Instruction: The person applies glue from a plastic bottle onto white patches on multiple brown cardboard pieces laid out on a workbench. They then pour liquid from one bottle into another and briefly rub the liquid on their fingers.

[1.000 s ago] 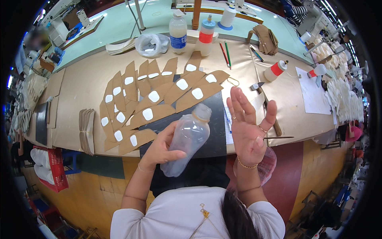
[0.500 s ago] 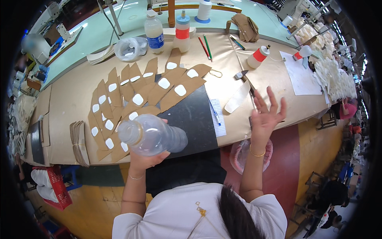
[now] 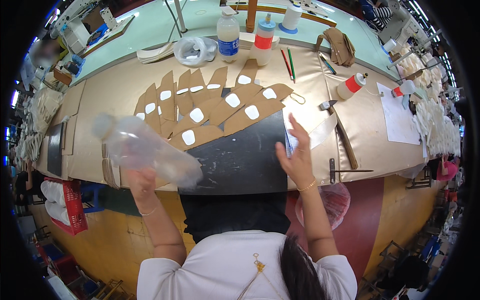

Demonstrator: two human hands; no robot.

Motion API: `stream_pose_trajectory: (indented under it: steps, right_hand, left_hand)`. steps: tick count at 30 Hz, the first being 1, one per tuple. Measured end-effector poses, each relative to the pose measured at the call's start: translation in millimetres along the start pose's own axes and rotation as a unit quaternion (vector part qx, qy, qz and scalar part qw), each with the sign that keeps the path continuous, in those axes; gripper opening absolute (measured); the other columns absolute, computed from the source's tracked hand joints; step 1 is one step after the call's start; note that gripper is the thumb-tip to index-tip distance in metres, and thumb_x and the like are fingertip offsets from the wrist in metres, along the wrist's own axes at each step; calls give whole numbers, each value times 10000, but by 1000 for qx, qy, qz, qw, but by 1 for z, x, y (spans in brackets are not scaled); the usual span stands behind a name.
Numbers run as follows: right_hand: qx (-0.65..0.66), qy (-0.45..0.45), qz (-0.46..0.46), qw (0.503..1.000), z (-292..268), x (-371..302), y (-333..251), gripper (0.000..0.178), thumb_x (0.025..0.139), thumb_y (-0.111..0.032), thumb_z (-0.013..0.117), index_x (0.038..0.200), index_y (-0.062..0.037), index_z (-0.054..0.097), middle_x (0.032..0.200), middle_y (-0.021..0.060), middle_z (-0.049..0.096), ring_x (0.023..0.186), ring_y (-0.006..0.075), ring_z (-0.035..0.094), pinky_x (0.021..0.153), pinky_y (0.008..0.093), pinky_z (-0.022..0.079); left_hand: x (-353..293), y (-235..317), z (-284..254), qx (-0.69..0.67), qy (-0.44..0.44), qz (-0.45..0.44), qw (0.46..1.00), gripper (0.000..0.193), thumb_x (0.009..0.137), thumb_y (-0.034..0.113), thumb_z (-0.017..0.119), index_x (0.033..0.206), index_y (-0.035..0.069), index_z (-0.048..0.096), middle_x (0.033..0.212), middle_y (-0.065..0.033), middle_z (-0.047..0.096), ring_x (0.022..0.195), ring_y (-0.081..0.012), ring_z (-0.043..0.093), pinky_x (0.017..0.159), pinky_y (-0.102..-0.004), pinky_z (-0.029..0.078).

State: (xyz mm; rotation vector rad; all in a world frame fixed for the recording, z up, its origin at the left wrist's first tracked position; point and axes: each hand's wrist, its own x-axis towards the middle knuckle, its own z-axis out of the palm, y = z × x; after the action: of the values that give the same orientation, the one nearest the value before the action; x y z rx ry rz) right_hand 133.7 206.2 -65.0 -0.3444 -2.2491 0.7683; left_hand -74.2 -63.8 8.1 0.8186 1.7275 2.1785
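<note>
In my left hand is a large clear plastic bottle, tilted with its neck toward the far left and smeared by motion. The fingers of that hand are partly hidden beneath it. My right hand is raised, empty, fingers apart, over the right edge of a black board. A lined paper sheet lies partly under it. Beyond the board, overlapping brown cut pieces with white rounded patches fan across the table; the bottle covers some of them.
To the right lie a hammer and a metal tool with a thin rod. Farther back stand glue bottles with red bands, a blue-labelled bottle, pencils and a plastic bag. A red crate sits at lower left.
My left hand has swung the bottle to the left. My right hand has moved left, uncovering the hammer handle and metal tool. The whole view has shifted somewhat.
</note>
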Motion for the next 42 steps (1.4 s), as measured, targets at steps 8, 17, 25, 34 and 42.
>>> stream_pose_trajectory:
  steps: [8,17,25,34,42]
  right_hand:
    - [-193,-150,-3,970,47,29,20,394,814,-308,589,1149,-149,455,1487,65,301,1260,321,330,977,462,223]
    - [-242,-212,-48,946,43,35,28,390,790,-319,592,1138,-154,528,1465,11,335,1188,257,406,949,454,275]
    - [-299,-260,-104,912,29,49,38,390,811,-366,587,1167,-215,536,1406,-14,410,1179,215,433,979,446,269]
    - [-362,-218,-68,904,13,63,37,355,830,-460,552,1130,-271,551,1415,-11,401,1288,207,350,996,501,151]
    - [-380,-267,-74,883,14,42,39,271,827,-477,557,1000,-268,568,1419,-21,403,1342,217,292,1039,518,92]
  left_hand:
    - [6,-69,91,-220,-193,-222,930,873,705,480,710,1328,-15,351,1214,-203,515,1153,-310,513,994,-431,397]
    - [48,-130,118,-275,-155,-303,899,703,798,471,623,1283,2,427,1234,-117,513,1155,-207,484,994,-348,370]
    - [48,-128,122,-257,-131,-308,907,730,800,466,624,1321,18,378,1250,-116,496,1126,-176,461,951,-324,375]
    - [48,-131,121,-257,-132,-319,903,754,791,456,623,1346,22,355,1268,-126,486,1125,-185,460,947,-331,375]
    - [48,-131,121,-250,-120,-319,906,781,769,489,628,1339,24,367,1269,-122,484,1114,-182,462,951,-326,365]
